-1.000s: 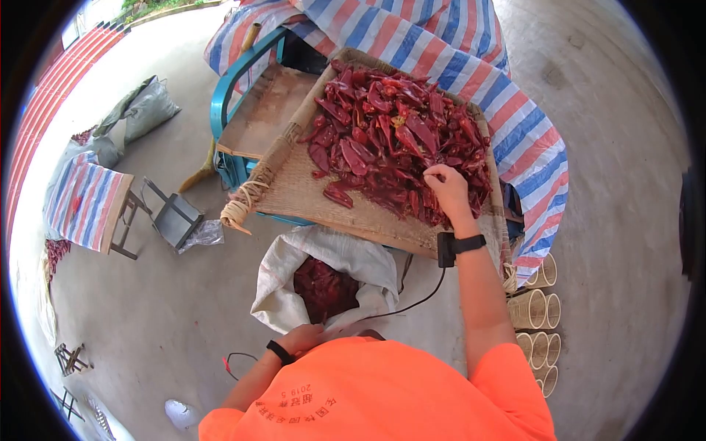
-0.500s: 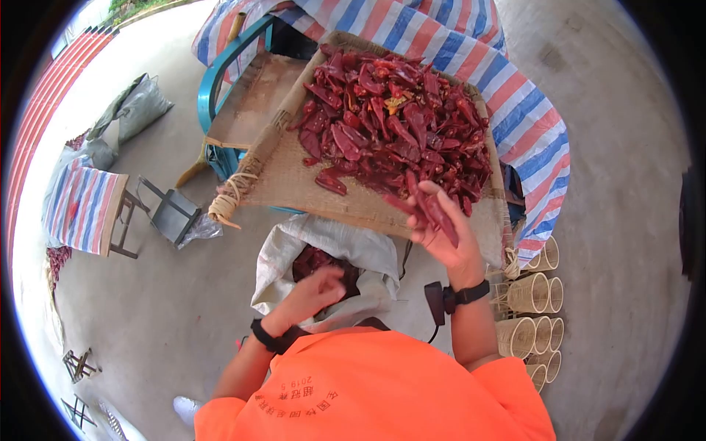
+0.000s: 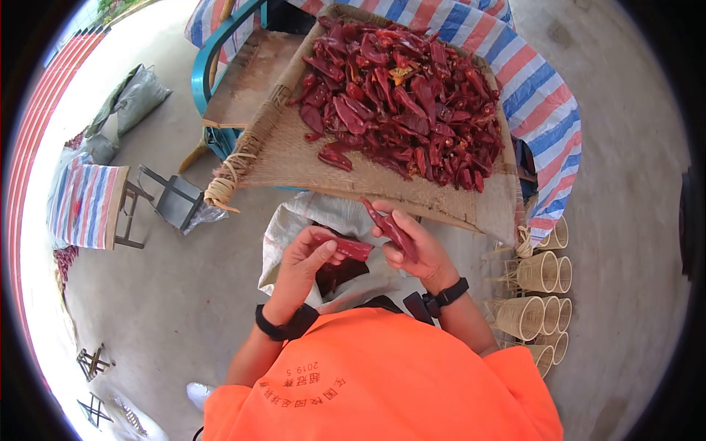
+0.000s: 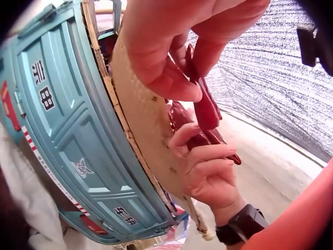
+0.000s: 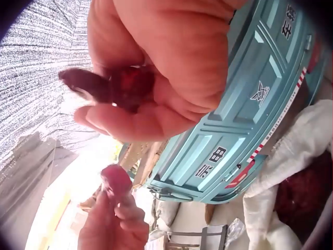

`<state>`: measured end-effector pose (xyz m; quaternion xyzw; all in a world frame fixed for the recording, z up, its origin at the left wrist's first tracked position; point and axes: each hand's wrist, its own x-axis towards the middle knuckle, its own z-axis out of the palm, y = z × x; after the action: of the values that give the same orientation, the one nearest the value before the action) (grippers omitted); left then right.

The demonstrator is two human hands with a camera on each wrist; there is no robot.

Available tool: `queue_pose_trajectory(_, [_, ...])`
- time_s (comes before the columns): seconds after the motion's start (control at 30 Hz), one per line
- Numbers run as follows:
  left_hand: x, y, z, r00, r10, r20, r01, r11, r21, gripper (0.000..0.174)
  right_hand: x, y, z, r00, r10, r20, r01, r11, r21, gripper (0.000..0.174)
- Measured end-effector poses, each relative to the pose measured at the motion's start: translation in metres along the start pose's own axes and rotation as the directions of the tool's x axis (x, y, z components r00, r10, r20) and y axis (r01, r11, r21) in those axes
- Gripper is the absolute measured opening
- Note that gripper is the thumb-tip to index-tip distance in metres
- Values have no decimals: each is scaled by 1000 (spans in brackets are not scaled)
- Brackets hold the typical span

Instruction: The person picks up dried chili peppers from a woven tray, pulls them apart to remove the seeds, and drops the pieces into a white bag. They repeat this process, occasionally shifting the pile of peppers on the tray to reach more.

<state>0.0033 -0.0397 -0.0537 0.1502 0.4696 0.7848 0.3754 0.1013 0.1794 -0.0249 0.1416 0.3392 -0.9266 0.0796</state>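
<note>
My left hand pinches a flattened dried red chili pepper between thumb and fingers, over the mouth of a white woven sack. Close to its right, my right hand holds dried chilies in its curled fingers, one tip pointing up. In the left wrist view, the left hand's chili hangs just above those in the right hand. More red chilies lie inside the sack, partly hidden by the left hand. A large heap of chilies covers the woven tray beyond both hands.
The tray sits on a teal cargo vehicle, with a striped tarp along its right side. Stacked wicker baskets stand at the right. A small black stool and a tarp-covered table are at the left.
My right hand has come back from the heap toward my body, bringing chilies. The left hand has risen from beside the sack and now pinches a chili next to the right hand.
</note>
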Motion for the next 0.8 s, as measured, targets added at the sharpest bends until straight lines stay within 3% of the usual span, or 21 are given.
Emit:
queue_pose_trajectory(0.07, [-1, -8, -14, 999, -46, -13, 48, 986, 159, 18, 0, 1, -1, 996, -78, 42, 84, 981, -173, 38])
queue_pose_trajectory(0.13, [-2, -21, -26, 995, -95, -26, 98, 923, 373, 24, 1, 5, 4, 982, -183, -45, 144, 881, -450, 30])
queue_pose_trajectory(0.23, [-6, -36, -17, 987, 123, -103, -13, 699, 715, 32, -1, 5, 11, 965, -262, -13, 185, 714, -675, 30])
queue_pose_trajectory(0.33, [-5, -47, -25, 982, -186, 32, 148, 865, 480, 35, -1, 7, 16, 939, -320, 130, 280, 482, -830, 36])
queue_pose_trajectory(0.37, [-6, -48, -26, 985, -169, 36, 125, 839, 530, 36, 0, 10, 17, 923, -336, 190, 318, 382, -868, 38])
queue_pose_trajectory(0.43, [-8, -50, -28, 989, -142, 48, 81, 776, 626, 37, -1, 16, 16, 945, -290, 152, 280, 478, -833, 39])
queue_pose_trajectory(0.53, [-11, -80, -63, 996, -90, 7, 37, 481, 876, 39, -1, 24, 10, 961, -248, 123, 244, 546, -801, 39])
queue_pose_trajectory(0.67, [-17, -131, -145, 958, -223, -181, 227, 200, 953, 40, 0, 32, -4, 973, -224, 57, 168, 514, -841, 40])
queue_pose_trajectory(0.73, [-21, -169, -201, 928, -276, -250, 301, 163, 939, 43, 0, 36, -15, 977, -209, 32, 133, 492, -860, 41])
queue_pose_trajectory(0.8, [-27, -174, -217, 902, -292, -319, 370, 139, 918, 44, -1, 39, -28, 984, -178, 6, 92, 478, -873, 41])
